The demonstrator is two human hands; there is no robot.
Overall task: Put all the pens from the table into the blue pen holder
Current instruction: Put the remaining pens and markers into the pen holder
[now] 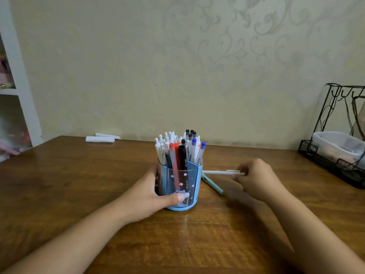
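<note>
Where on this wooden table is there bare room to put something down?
Bare wood lies left of the blue pen holder, up to the white rolls, and between the forearms. It's crowded right of the holder: teal pen, right hand, black wire rack.

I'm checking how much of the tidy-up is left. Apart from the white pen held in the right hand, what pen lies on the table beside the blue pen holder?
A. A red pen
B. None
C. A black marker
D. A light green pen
D: a light green pen lies on the table just right of the blue pen holder, below the white pen pinched by the right hand.
</note>
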